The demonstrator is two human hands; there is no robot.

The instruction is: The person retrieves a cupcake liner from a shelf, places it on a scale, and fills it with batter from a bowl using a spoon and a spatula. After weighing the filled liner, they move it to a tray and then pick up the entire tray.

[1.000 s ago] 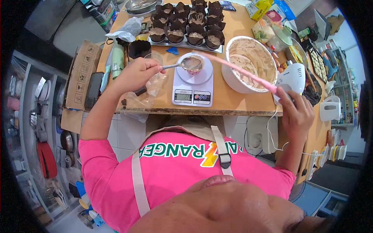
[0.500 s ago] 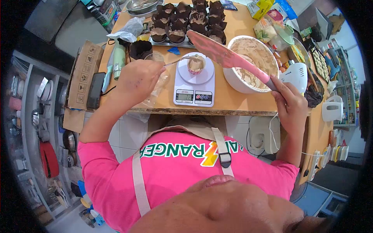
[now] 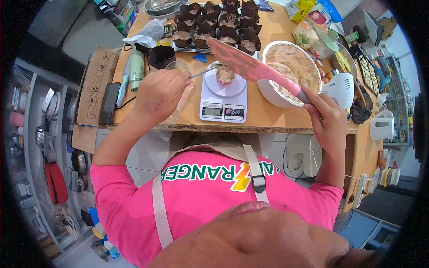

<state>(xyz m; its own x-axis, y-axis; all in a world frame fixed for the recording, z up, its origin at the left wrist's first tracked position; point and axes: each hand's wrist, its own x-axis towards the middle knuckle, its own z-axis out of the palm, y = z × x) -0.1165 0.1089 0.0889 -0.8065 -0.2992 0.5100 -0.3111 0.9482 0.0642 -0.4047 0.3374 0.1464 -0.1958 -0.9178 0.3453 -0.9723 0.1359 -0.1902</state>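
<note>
My left hand [image 3: 158, 96] is closed around the thin metal handle of a spoon [image 3: 202, 71], whose far end reaches over a small patterned paper cup [image 3: 225, 82]. Light brown batter shows inside that cup, which stands on a white digital kitchen scale [image 3: 223, 100]. In my right hand [image 3: 325, 114] is the grey grip of a pink spatula [image 3: 268, 75]. Its batter-smeared blade slants to the upper left, close above the cup and the spoon's tip. Just behind the spatula sits a white bowl [image 3: 273, 93] coated inside with batter.
Several dark paper cups of batter [image 3: 227, 41] fill a tray at the back. An empty-looking dark cup [image 3: 161, 57] and a green bottle [image 3: 136, 73] stand left. A white hand mixer [image 3: 340, 89] lies right of the bowl. The wooden table's [image 3: 268, 127] front edge is near my body.
My right hand has moved a little to the left, carrying the spatula's blade left and slightly down. My left hand and the spoon have barely shifted.
</note>
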